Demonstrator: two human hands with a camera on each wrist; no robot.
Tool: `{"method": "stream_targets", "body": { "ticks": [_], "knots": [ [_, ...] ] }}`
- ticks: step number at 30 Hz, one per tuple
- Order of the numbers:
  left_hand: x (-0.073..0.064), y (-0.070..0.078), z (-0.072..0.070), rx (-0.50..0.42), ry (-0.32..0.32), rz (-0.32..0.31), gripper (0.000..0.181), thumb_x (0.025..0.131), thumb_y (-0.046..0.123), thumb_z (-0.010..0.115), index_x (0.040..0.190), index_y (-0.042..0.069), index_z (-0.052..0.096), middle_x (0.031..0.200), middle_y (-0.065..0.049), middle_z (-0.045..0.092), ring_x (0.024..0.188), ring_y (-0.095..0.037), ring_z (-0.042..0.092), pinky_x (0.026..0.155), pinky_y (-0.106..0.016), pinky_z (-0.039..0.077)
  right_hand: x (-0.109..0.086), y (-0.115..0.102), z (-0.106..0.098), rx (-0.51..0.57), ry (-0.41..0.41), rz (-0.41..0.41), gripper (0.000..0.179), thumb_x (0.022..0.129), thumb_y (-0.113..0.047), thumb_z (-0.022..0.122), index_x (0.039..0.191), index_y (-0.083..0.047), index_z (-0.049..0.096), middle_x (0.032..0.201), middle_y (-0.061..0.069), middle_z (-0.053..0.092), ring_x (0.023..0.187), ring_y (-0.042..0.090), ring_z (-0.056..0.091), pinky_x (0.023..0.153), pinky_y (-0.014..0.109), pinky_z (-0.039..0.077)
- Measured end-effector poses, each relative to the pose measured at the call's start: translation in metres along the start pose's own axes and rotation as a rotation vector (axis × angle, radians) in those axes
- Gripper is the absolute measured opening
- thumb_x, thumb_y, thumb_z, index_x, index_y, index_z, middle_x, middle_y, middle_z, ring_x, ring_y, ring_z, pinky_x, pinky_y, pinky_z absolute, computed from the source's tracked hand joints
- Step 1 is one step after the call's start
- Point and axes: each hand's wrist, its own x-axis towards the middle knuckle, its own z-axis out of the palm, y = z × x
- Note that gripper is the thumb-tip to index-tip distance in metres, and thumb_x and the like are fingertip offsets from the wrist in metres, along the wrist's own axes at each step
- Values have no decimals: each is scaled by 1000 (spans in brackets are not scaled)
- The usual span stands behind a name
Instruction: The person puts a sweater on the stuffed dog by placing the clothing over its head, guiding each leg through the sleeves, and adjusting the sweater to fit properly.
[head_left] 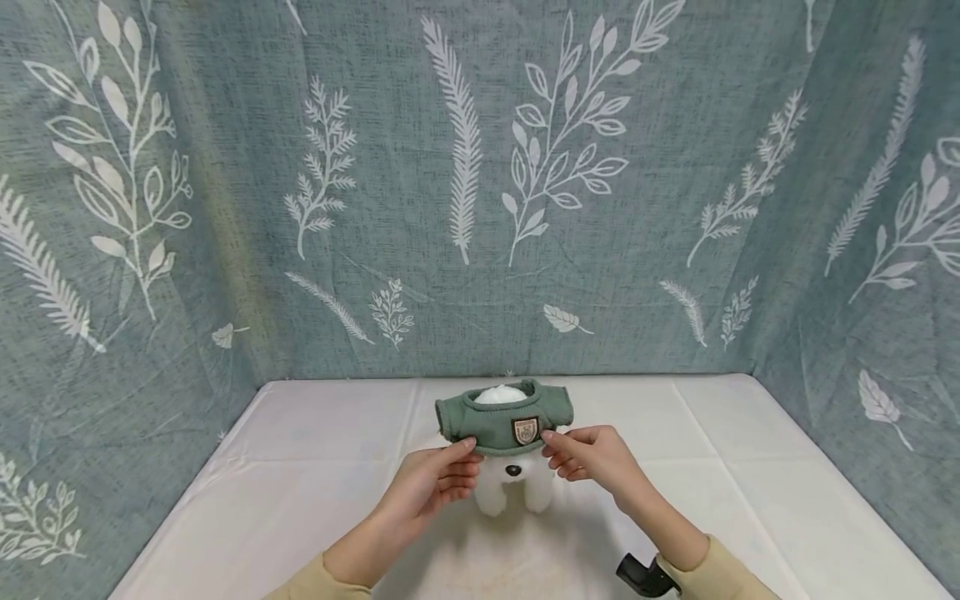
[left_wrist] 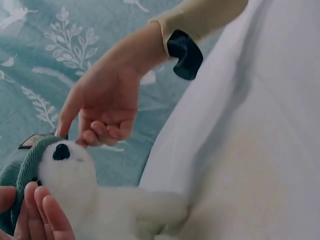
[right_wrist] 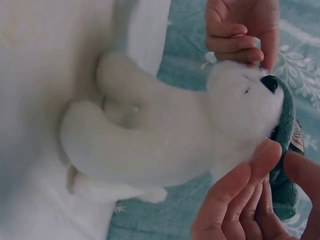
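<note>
From my end I judge the work only partly along; the green sweater (head_left: 491, 427) sits on the head of the white plush animal (right_wrist: 150, 145), white fur showing inside its neck hole, the hem just above the black nose (head_left: 513, 471); the trunk and legs are bare, and I see no paw in either sleeve (head_left: 557, 406); if this is dressing, the muzzle, neck and forelegs are all left to do, though I cannot tell whether the garment is going on or coming off. My left hand (head_left: 429, 487) holds the hem between thumb and fingers at one side; my right hand (head_left: 598, 461) pinches it at the other, beside the crest patch (head_left: 526, 431); both grips are narrow, and the animal stands on the worktop (head_left: 315, 483) just beyond them; a white cloth covers that surface, softly creased, with a faint yellowish patch in front; blue-green curtains (head_left: 382, 208) printed with white leaves enclose the back and both sides; a black fitting (head_left: 643, 575) shows at the right cuff (head_left: 712, 575).
</note>
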Motion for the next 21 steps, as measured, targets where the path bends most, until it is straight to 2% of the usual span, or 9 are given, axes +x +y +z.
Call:
{"method": "stream_targets", "body": {
  "ticks": [4, 11, 16, 21],
  "knots": [
    [1, -1, 0, -31, -16, 5, 12, 88, 17, 64, 84, 7, 68, 72, 3, 66, 68, -8, 62, 69, -22, 52, 0, -2, 0, 55, -34, 27, 40, 87, -31, 67, 96, 8, 70, 67, -2, 67, 58, 5, 61, 60, 22, 54],
    [0, -5, 0, 24, -26, 26, 2, 87, 10, 60, 87, 8, 61, 73, 4, 65, 76, -10, 65, 76, -25, 52, 0, -4, 2, 97, -44, 102, 40, 87, -34, 67, 98, 4, 71, 66, -5, 68, 57, 4, 62, 54, 18, 50],
    [-1, -7, 0, 35, -20, 42, 8, 85, 9, 60, 93, 6, 59, 76, 6, 64, 79, -11, 65, 78, -26, 50, 1, -3, 6, 100, -35, 90, 29, 86, -21, 62, 100, 5, 67, 72, 1, 71, 63, 8, 67, 59, 21, 53],
    [0, -7, 0, 28, -2, 58, 22, 83, 6, 60, 104, -2, 57, 84, 3, 61, 80, -9, 60, 80, -25, 48, -2, 0, 7, 140, -75, 42, 32, 87, -16, 58, 108, 9, 61, 86, 8, 73, 78, 14, 71, 71, 27, 56]
  ]
}}
